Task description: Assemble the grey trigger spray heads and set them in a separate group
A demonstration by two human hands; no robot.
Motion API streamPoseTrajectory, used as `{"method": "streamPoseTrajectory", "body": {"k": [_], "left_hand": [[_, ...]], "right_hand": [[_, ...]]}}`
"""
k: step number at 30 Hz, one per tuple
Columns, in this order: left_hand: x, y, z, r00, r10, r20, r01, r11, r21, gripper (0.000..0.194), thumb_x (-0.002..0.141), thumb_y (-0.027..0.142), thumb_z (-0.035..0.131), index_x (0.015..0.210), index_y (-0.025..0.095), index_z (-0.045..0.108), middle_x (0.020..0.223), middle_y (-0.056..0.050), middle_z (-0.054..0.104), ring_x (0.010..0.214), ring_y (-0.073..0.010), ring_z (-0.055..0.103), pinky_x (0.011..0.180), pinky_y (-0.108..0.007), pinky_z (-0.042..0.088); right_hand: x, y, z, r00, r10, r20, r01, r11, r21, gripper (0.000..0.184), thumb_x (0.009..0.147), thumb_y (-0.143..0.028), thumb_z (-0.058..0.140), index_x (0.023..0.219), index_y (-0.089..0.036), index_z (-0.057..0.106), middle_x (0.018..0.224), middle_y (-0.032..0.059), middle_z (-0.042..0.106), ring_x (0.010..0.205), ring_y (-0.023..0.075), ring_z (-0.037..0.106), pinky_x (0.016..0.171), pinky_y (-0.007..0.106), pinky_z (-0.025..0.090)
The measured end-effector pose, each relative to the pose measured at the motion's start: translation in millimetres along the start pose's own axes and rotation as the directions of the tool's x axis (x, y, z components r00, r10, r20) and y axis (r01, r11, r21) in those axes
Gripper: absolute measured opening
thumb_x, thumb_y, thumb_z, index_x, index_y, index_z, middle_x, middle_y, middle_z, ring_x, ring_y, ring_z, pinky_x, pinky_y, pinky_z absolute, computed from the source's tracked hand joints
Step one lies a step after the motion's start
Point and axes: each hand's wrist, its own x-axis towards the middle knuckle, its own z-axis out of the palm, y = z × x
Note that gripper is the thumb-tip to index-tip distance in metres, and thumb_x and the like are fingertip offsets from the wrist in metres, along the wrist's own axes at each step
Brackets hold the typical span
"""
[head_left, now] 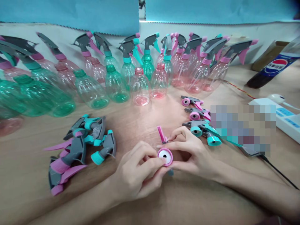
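Note:
Between my two hands is a pink and grey trigger sprayer head (169, 153), its collar facing me with a white disc inside that has a dark hole. My left hand (140, 172) is closed at the collar, its thumb pressing on the disc's lower edge. Fingers of my right hand (191, 153) grip the sprayer from the right, near its pink trigger. Most of the grey body is hidden behind the hands. Several pink and teal sprayer heads (75, 150) lie in a heap to the left. More sprayer heads (195, 115) rest in a row at the right.
Open green bottles (91, 90) and clear pink bottles (140, 87) stand across the back, with bottles wearing sprayers (181, 67) behind. At right are a tilted cola bottle (276, 67), a white power strip (281, 114), a pixelated device and a black cable (278, 170).

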Motion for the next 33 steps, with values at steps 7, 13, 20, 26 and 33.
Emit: {"method": "streamPoseTrajectory", "body": {"k": [7, 13, 20, 26, 33], "left_hand": [[0.9, 0.1, -1.6, 1.000, 0.004, -0.012, -0.003, 0.999, 0.043, 0.014, 0.078, 0.014, 0.058, 0.092, 0.016, 0.062, 0.082, -0.005, 0.055, 0.073, -0.0144, 0.050, 0.060, -0.026, 0.048], [2.0, -0.4, -1.4, 0.998, 0.070, -0.003, -0.069, 0.993, 0.100, 0.015, 0.077, 0.016, 0.059, 0.092, 0.018, 0.060, 0.086, -0.005, 0.061, 0.077, -0.0154, 0.053, 0.067, -0.029, 0.050], [1.8, 0.4, -0.3, 0.998, 0.064, 0.016, -0.065, 0.996, 0.061, 0.020, 0.073, 0.022, 0.061, 0.092, 0.016, 0.060, 0.087, -0.007, 0.060, 0.078, -0.0175, 0.052, 0.067, -0.032, 0.048], [0.8, 1.6, 1.7, 0.996, 0.066, 0.056, -0.072, 0.989, 0.125, 0.027, 0.073, 0.029, 0.060, 0.096, 0.016, 0.059, 0.089, -0.008, 0.060, 0.082, -0.0201, 0.052, 0.067, -0.034, 0.048], [2.0, 3.2, 2.8, 0.995, 0.075, 0.071, -0.088, 0.975, 0.204, 0.030, 0.071, 0.034, 0.062, 0.094, 0.015, 0.061, 0.087, -0.009, 0.059, 0.080, -0.0211, 0.052, 0.066, -0.034, 0.046]], "right_hand": [[-0.3, 1.2, 0.4, 1.000, -0.024, -0.001, 0.024, 1.000, 0.008, 0.033, 0.075, -0.036, 0.069, 0.105, -0.025, 0.064, 0.096, 0.0058, 0.049, 0.093, 0.0190, 0.049, 0.078, 0.036, 0.046], [-1.1, 0.4, 0.4, 1.000, -0.018, 0.010, 0.018, 1.000, 0.002, 0.033, 0.075, -0.038, 0.068, 0.106, -0.025, 0.064, 0.097, 0.0063, 0.049, 0.093, 0.0195, 0.049, 0.076, 0.036, 0.047], [-2.4, 1.4, 0.3, 1.000, -0.009, 0.012, 0.008, 1.000, 0.016, 0.035, 0.077, -0.036, 0.066, 0.111, -0.026, 0.061, 0.098, 0.0060, 0.048, 0.093, 0.0191, 0.050, 0.078, 0.037, 0.047], [-2.8, 2.5, 0.6, 1.000, -0.007, -0.001, 0.007, 1.000, 0.026, 0.034, 0.078, -0.034, 0.066, 0.110, -0.024, 0.062, 0.098, 0.0062, 0.048, 0.093, 0.0189, 0.049, 0.079, 0.037, 0.047], [-1.3, 2.4, -0.3, 0.999, -0.048, -0.017, 0.048, 0.999, -0.006, 0.032, 0.079, -0.033, 0.064, 0.109, -0.021, 0.063, 0.095, 0.0071, 0.051, 0.090, 0.0190, 0.050, 0.077, 0.037, 0.048]]}}
